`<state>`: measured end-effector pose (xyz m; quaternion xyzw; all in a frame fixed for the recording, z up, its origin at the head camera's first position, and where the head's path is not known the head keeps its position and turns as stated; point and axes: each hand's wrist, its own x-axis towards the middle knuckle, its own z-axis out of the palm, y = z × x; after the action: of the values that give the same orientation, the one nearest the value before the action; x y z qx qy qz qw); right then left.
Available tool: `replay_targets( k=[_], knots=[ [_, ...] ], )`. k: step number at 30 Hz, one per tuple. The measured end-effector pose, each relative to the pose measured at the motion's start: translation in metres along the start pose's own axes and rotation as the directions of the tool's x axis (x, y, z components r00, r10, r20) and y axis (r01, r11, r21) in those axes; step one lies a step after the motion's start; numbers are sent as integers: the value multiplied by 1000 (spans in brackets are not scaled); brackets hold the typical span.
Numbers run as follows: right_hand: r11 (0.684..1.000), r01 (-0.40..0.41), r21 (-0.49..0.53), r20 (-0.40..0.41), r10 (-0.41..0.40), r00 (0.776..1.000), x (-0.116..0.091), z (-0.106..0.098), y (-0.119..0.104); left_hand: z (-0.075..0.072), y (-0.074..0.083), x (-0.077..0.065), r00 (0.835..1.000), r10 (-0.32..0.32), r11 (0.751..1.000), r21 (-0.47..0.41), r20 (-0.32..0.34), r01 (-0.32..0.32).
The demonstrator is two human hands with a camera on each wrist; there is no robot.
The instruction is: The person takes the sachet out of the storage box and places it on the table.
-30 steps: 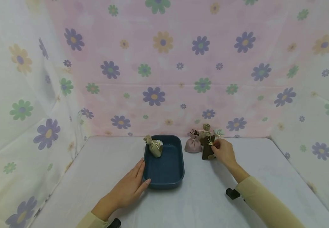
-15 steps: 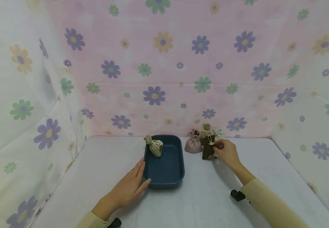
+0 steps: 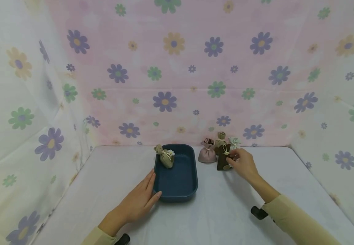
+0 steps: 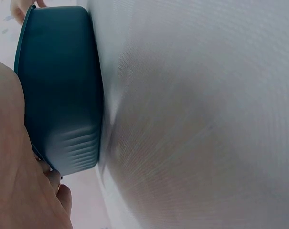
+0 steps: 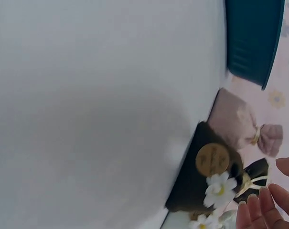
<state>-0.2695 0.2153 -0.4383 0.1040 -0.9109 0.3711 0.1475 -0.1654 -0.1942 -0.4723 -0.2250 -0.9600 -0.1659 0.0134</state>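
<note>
A dark brown drawstring pouch (image 3: 223,160) with a round tag and white flower stands on the table. My right hand (image 3: 243,164) is at its right side; in the right wrist view the thumb (image 5: 288,167) and fingers (image 5: 264,210) are spread apart near the tied neck. A pink pouch (image 3: 207,154), an olive pouch (image 3: 221,136) and a pale green pouch (image 3: 234,142) stand close around it. My left hand (image 3: 135,200) rests with straight fingers against the left side of a dark blue rectangular dish (image 3: 177,198). An olive pouch with white flowers (image 3: 167,159) leans inside the dish at its far left.
The white-covered table (image 3: 219,217) is bounded by flower-print cloth walls (image 3: 177,75) at the back and both sides. The pouch group stands near the back wall, right of the dish. Black wrist mounts (image 3: 259,212) hang below the sleeves.
My right hand has drawn slightly right, its fingers moving off the brown pouch's neck to its side. The pouches and dish stay in place, and my left hand has not moved.
</note>
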Motion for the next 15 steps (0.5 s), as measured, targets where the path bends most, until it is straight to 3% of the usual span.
replay_targets(
  k=[12, 15],
  knots=[
    [989, 129, 73, 53, -133, 990, 9, 29, -35, 1, -1, 1, 1000, 14, 1000, -2, -8, -14],
    [987, 126, 104, 77, -135, 988, 11, 39, -48, 1, -1, 0, 1000, 13, 1000, 0, -3, -13]
  ],
)
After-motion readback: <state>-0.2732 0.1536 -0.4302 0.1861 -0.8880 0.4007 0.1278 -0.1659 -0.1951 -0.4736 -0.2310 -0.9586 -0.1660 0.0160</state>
